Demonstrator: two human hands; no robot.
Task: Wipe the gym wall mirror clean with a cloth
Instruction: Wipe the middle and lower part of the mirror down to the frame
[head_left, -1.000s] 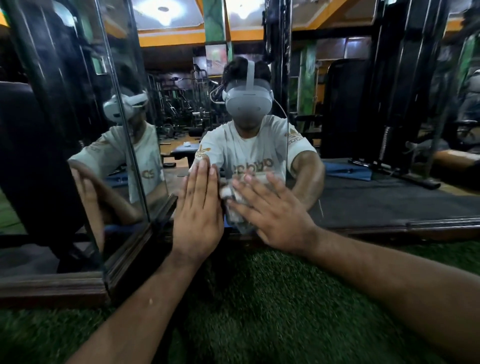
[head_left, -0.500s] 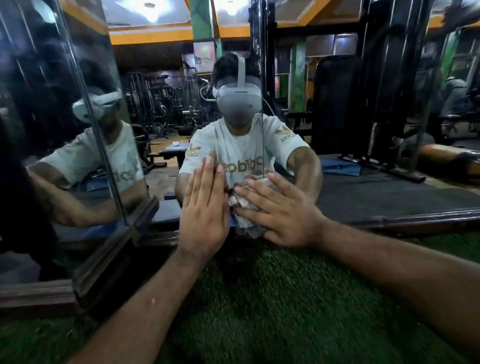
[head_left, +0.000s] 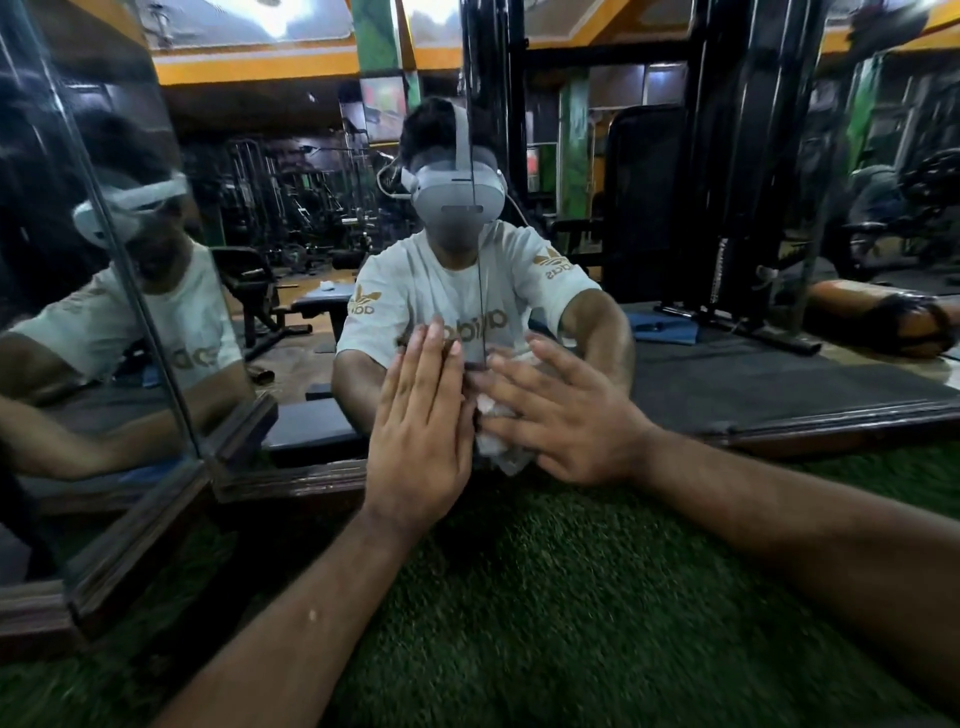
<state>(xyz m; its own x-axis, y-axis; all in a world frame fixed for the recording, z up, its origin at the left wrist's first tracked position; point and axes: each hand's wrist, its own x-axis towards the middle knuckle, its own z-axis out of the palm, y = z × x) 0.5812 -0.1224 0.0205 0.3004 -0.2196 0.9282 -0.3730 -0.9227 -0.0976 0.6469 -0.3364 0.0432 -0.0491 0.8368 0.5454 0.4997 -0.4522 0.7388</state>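
White cloth (head_left: 501, 447) sits pressed against the low part of the mirror (head_left: 727, 260) under the right hand (head_left: 566, 415), fingers straight and spread, nothing pinched. Left hand (head_left: 421, 415) lies flat on the glass beside it, fingers together. Risks: cloth bunches and slips from under the flat palm; bare left palm likely leaves smears (needs re-wiping). Wooden frame (head_left: 291, 480) runs below; green turf (head_left: 571, 597) underfoot; gym machines show only as reflections.

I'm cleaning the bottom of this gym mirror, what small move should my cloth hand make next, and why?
Probably slide the right hand sideways to the right along the mirror. Its flat fingers press the white cloth low on the glass, and the left hand blocks the other side.
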